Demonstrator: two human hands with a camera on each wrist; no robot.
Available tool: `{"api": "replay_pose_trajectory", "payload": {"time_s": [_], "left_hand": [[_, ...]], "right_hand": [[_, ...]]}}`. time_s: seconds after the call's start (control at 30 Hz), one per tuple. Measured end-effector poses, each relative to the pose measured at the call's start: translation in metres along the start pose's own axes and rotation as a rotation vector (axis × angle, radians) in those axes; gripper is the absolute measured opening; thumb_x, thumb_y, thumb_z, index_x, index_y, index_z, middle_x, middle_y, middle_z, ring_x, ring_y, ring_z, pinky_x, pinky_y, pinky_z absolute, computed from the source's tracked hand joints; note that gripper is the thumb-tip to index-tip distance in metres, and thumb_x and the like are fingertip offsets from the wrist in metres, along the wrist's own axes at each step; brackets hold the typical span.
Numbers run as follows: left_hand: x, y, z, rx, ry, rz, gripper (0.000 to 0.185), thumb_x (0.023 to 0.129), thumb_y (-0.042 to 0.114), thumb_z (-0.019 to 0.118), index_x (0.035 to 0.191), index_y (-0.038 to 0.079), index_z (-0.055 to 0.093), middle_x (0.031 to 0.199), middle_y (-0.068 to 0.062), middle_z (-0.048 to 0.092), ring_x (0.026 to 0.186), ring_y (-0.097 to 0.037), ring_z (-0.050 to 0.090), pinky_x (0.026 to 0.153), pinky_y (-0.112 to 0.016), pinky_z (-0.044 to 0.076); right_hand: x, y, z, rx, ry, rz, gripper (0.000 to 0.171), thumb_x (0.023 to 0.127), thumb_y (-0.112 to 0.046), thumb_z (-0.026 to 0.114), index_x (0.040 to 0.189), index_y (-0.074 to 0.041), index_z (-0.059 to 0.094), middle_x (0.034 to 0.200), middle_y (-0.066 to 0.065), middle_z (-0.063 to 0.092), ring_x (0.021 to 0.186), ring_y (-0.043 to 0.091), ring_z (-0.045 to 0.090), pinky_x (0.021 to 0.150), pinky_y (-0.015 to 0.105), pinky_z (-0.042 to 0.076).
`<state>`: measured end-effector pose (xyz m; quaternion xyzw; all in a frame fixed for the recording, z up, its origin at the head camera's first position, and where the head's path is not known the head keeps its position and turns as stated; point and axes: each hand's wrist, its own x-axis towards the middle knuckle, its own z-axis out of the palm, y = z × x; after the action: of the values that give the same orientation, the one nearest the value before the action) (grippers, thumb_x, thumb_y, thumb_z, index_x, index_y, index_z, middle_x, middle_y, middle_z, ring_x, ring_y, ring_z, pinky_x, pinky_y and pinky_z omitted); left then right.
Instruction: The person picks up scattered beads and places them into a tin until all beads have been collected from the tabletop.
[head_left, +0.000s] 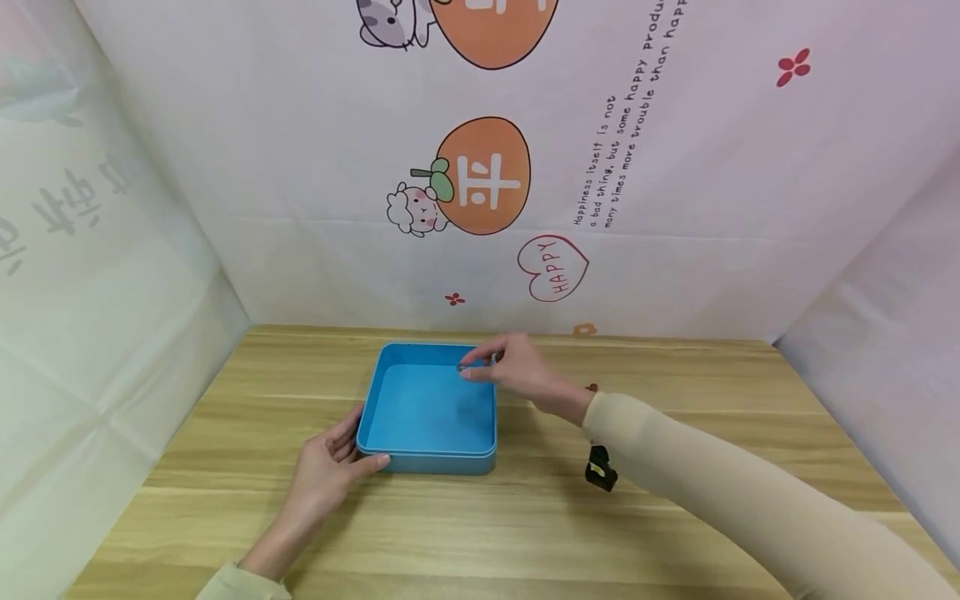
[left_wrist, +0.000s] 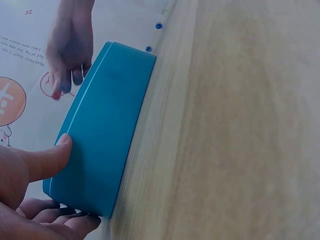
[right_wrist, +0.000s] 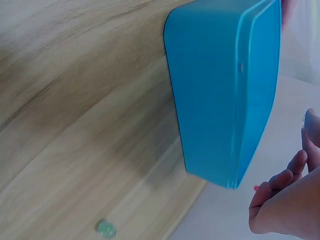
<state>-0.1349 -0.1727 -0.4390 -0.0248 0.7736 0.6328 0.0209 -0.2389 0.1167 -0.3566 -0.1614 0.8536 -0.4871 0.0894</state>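
While the wooden table [head_left: 675, 517] takes up most of the view, with a printed cloth backdrop [head_left: 675, 208] hung behind and beside it, the main thing on it is a blue square box [head_left: 427, 408], open on top and sitting flat about mid-table, toward the back. The left hand [head_left: 326, 471] grips the box's near left corner, thumb curled onto the front wall and the other fingers wrapped round the side, which the left wrist view shows nicely. The right hand [head_left: 517, 371] hovers over the box's far right corner with fingertips pinched together on something tiny; what it is can't really be made out. A small black clip-like thing [head_left: 600, 468] lies on the table just under the right sleeve. Smallest bit: a little green bead [right_wrist: 105, 228] on the wood near the back edge, well apart from the box.
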Motion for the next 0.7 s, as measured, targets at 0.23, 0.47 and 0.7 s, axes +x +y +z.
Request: {"api": "replay_pose_trajectory", "payload": {"time_s": [0.23,0.47,0.7], "left_hand": [[0.001,0.0,-0.001,0.002,-0.004,0.006,0.089,0.089,0.005,0.087,0.161,-0.003,0.036,0.164,-0.023,0.035,0.149,-0.037,0.037,0.111,-0.038,0.044],[0.002,-0.001,0.0,0.006,-0.011,-0.003,0.089,0.089,0.007,0.087,0.161,-0.003,0.036,0.164,-0.024,0.035,0.149,-0.039,0.038,0.111,-0.041,0.044],[0.001,-0.001,0.0,-0.015,-0.011,-0.007,0.089,0.089,0.006,0.086,0.162,-0.002,0.035,0.165,-0.023,0.034,0.149,-0.037,0.037,0.111,-0.039,0.044]], "right_hand": [[0.012,0.003,0.029,-0.046,-0.021,-0.039,0.012,0.092,-0.014,0.086,0.103,-0.01,0.086,0.097,0.002,0.071,0.084,0.023,0.055,0.063,0.028,0.042],[0.019,0.006,0.046,-0.098,-0.029,-0.071,0.01,0.091,-0.014,0.086,0.101,-0.011,0.086,0.094,-0.003,0.073,0.081,0.021,0.056,0.06,0.026,0.042],[0.024,0.005,0.053,-0.112,-0.029,-0.055,0.011,0.092,-0.017,0.085,0.102,-0.012,0.086,0.092,-0.002,0.07,0.081,0.019,0.055,0.061,0.026,0.042]]}}
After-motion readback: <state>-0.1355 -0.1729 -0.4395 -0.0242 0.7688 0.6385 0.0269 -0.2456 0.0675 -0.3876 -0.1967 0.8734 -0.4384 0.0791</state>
